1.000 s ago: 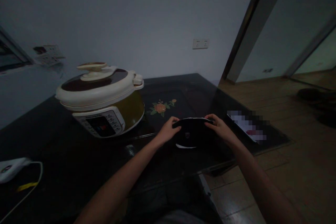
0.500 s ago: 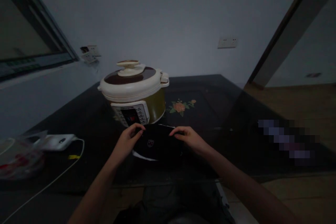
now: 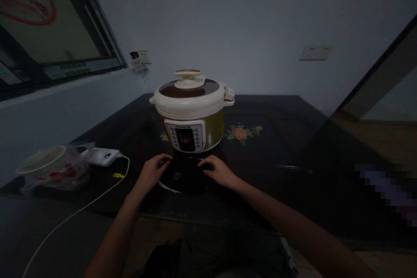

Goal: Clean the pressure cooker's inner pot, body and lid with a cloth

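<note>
A black cloth item (image 3: 187, 173) with a small pale emblem and a whitish lower-left edge lies spread low over the dark table, just in front of an electric pressure cooker (image 3: 190, 104). At its upper left side, my left hand (image 3: 152, 173) pinches the edge between thumb and fingers. Opposite, my right hand (image 3: 220, 171) pinches the upper right edge. What exact kind of cloth it is cannot be made out in the dim light. The cooker has a cream lid with a knob, a greenish body and a front control panel, and its lid is on.
On the left, a bowl in a clear plastic bag (image 3: 57, 167) stands beside a white power strip (image 3: 104, 156), whose cord (image 3: 81, 208) runs toward me. A flower print (image 3: 240, 133) marks the black table (image 3: 276, 200). A blurred-out object (image 3: 387, 186) lies at right.
My view has swung left, so the scene sits farther right. Both hands and the black cloth have shifted left relative to the cooker and are now in front of its panel.
</note>
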`<state>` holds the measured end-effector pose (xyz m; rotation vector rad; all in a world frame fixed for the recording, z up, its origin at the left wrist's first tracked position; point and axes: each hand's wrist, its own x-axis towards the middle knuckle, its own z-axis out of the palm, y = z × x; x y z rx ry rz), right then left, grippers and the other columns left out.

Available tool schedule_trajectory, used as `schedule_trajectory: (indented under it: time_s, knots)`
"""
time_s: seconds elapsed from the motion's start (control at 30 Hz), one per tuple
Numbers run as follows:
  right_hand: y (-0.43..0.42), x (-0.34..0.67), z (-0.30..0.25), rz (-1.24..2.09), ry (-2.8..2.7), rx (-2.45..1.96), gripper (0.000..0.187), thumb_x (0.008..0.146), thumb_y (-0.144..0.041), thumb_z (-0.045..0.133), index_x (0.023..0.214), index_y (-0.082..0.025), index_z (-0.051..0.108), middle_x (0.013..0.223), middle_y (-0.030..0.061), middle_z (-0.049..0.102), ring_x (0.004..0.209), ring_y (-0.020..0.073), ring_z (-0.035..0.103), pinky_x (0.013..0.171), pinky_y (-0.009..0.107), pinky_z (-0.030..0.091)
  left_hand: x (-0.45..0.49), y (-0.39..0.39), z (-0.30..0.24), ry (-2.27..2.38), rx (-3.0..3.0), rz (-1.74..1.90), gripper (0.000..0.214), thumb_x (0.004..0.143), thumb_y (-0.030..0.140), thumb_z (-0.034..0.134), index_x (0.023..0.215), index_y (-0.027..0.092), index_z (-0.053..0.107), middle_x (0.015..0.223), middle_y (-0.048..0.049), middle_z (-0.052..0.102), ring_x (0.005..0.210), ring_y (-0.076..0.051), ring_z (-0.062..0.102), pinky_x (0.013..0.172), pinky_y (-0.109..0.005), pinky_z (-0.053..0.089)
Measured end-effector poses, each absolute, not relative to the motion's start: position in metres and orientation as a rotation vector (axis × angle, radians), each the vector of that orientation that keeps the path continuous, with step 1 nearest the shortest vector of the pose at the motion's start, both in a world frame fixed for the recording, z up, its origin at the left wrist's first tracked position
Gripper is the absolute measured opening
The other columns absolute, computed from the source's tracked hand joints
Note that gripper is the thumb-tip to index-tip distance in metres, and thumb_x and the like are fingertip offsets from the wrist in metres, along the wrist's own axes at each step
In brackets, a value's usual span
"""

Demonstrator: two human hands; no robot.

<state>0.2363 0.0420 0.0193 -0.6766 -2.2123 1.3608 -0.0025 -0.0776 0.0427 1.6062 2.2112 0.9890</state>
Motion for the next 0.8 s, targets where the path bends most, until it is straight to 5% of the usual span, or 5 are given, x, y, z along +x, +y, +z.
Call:
schedule_trajectory:
  time_s: [0.2,0.43,0.8]
  knots:
    - [0.020,0.250,0.023,0.785,-2.493,-0.629,0.035,0.084,-0.017,0.064,0.118,-0.015,0.063,0.134,0.0145,0.049,0.128,0.0260,0.041,0.108,0.042,0.035,0.028,-0.084,0.027,2.418,1.912,0.848,0.035,0.090,0.033,0.041,0.108,0.016,0.066,0.130,-0.0144,0.056,0.120,-0.026,0.054,0.106,-0.043,0.039]
    - [0.011,0.250,0.007,0.496,-2.804,-0.518,0.064,0.089,-0.053,0.054,0.141,-0.018,0.044,0.150,0.0170,0.034,0.141,0.0298,0.025,0.113,0.057,0.021,0.048,-0.088,0.002,2.454,2.023,0.327,0.055,0.096,0.046,0.034,0.144,0.021,0.040,0.153,-0.0129,0.034,0.143,-0.029,0.025,0.113,-0.053,0.025]
    - [0.019,0.261,0.009,0.392,-2.854,-0.462,0.047,0.099,-0.044,0.035,0.143,-0.028,0.039,0.152,0.0127,0.031,0.142,0.0262,0.026,0.110,0.063,0.019,0.055,-0.088,0.008,2.492,2.020,0.102,0.063,0.093,0.056,0.034,0.147,0.024,0.033,0.156,-0.0110,0.024,0.144,-0.028,0.020,0.114,-0.053,0.022]
